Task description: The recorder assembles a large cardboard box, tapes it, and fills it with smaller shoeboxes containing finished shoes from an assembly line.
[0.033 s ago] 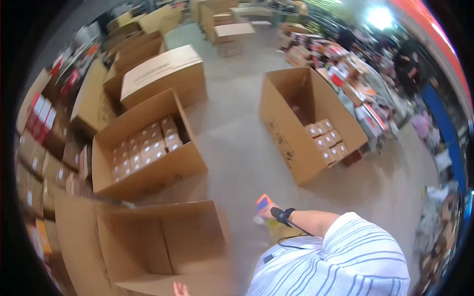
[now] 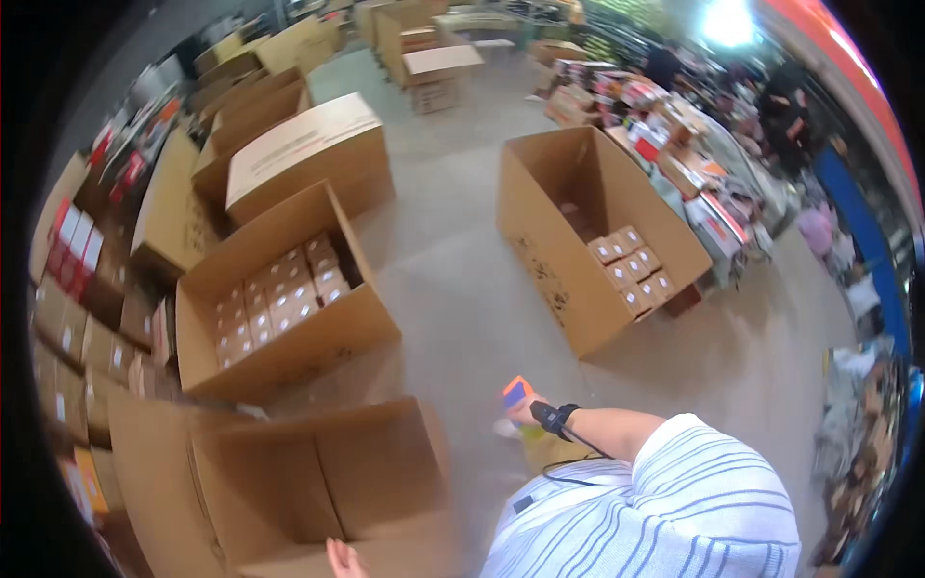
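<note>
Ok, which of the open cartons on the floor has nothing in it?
The carton nearest the left hand, at the bottom; the other two open ones hold small boxes.

Grey concrete floor (image 2: 462, 289); stacked cartons along left wall (image 2: 67, 318); bright overhead light (image 2: 725, 21)

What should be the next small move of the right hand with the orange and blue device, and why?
Probably bring the right hand and its orange and blue device left toward the empty carton, since the left hand already touches its near edge.
</note>
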Motion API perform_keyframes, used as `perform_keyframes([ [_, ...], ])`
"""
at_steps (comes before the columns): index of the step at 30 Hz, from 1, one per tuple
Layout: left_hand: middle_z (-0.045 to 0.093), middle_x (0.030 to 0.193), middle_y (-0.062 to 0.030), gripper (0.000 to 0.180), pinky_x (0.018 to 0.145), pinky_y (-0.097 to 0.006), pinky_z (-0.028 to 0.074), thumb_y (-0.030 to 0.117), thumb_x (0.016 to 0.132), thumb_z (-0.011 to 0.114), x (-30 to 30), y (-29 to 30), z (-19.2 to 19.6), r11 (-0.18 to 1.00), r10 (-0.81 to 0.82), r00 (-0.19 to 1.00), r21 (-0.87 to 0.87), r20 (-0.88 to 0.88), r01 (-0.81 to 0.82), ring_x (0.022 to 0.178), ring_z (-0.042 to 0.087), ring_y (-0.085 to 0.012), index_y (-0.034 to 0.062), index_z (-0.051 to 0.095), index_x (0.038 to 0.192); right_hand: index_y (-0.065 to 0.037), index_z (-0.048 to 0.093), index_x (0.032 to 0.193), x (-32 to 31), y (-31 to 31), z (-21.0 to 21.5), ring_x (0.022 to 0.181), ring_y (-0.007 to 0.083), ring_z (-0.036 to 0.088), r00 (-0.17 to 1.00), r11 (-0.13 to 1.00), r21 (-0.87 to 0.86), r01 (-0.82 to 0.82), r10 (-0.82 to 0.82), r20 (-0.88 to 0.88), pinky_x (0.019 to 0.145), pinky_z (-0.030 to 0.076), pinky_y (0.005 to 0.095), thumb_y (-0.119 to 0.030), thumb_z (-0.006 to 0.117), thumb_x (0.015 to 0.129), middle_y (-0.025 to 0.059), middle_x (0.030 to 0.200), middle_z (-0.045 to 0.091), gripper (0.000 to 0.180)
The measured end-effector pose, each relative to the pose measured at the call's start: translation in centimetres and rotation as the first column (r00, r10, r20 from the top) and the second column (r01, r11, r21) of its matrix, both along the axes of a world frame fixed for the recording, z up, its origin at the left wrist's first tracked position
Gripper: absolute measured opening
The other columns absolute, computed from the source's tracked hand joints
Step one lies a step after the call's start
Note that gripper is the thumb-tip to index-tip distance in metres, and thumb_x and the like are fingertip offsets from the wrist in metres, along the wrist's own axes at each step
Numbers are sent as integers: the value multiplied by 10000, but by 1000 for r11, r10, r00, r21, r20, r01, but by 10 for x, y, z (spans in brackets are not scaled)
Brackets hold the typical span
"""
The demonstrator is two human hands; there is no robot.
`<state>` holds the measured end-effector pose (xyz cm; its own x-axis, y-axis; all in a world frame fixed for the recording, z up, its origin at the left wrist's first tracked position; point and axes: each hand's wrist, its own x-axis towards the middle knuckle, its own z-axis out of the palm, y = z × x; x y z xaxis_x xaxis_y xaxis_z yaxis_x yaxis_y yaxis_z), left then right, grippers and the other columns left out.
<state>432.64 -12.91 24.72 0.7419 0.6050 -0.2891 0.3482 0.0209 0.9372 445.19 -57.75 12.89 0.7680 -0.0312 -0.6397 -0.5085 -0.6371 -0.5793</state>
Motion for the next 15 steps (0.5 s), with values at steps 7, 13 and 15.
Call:
perform_keyframes([
  [7,559,1046,-126,320,822,-233,385,65,824,505,202,-178,184,836,-547,771,255,325,485,959,522,-156,-14,491,1134,-121,570,1112,-1,-85,6,980,226,553,869,855,196,480,-494,26,847,441,318,-152,578,715,111,1064,583,398],
  [13,609,805,-83,114,683,-250,443,76,812,553,281,-271,195,570,-814,568,354,122,741,747,555,-149,-12,602,867,-126,526,1167,54,-145,5,994,234,540,802,773,244,585,-596,-35,834,446,328,-142,582,730,110,1121,552,441],
  [15,537,614,-31,140,534,-205,393,62,822,519,297,-309,185,617,-767,635,370,87,695,571,490,-91,-12,536,704,-115,535,1152,92,-160,44,982,222,542,805,759,276,590,-582,-118,837,443,320,-144,592,733,104,1096,568,424],
])
